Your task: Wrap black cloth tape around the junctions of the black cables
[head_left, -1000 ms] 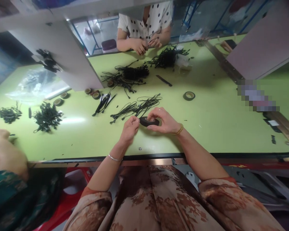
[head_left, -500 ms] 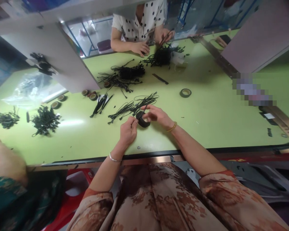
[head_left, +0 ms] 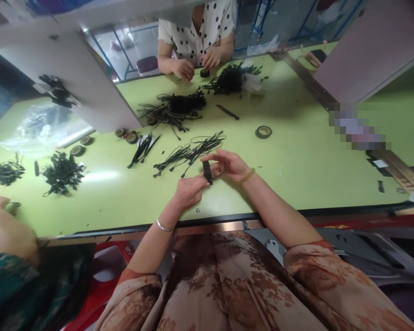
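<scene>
Head view: tape roll (head_left: 207, 173) now turned edge-on; its hole showed half a second ago. Suggests the roll is being repositioned, work on it unfinished. Roll mid-view, between hands, over bench (head_left: 296, 179). Left hand (head_left: 189, 191) in from 7 o'clock, fingers pinching roll's lower end. Right hand (head_left: 233, 166) from 4 o'clock, fingers curled around roll. Cables (head_left: 197, 148) just beyond, 11 o'clock.

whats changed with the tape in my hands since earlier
The tape roll has turned: its outer side now faces the camera and its hole no longer shows. The left hand and right hand both stay on it. The loose roll and cables stayed put.
</scene>
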The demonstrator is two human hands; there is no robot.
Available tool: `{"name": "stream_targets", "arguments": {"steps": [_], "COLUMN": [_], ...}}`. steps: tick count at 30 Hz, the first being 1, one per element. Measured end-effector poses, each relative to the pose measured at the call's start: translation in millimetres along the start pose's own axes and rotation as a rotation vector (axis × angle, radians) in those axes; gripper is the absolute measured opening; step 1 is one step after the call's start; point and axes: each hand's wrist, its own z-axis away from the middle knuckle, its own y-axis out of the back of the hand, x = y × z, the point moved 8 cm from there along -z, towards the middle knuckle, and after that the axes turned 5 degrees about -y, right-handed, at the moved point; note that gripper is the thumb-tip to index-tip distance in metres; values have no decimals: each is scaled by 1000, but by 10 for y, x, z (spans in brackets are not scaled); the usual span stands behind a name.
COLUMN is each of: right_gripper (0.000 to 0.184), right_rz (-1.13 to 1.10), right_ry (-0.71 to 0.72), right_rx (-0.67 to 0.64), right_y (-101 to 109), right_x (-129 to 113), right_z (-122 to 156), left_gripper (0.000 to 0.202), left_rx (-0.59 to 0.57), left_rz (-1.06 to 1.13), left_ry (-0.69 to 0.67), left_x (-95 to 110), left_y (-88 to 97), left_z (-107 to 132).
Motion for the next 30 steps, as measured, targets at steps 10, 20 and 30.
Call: {"name": "stream_targets", "arguments": {"steps": [10,20,30], "right_gripper": [29,36,44], "right_rz": [-40,238,768], "right_ry": [206,430,565], "right_rx": [-21,-96,80], "right_y": [-22,-118,-280], "right_x": [-159,-404,-561], "right_z": [49,221,386], "left_gripper": [30,31,21], "left_rx": [-198,-298,-243], "left_rz": [-68,18,77], "left_ry": [107,381,645], "left_x": [-72,-195,-396], "left_y": [-112,-225,-206], "left_z": [-8,53,124]}}
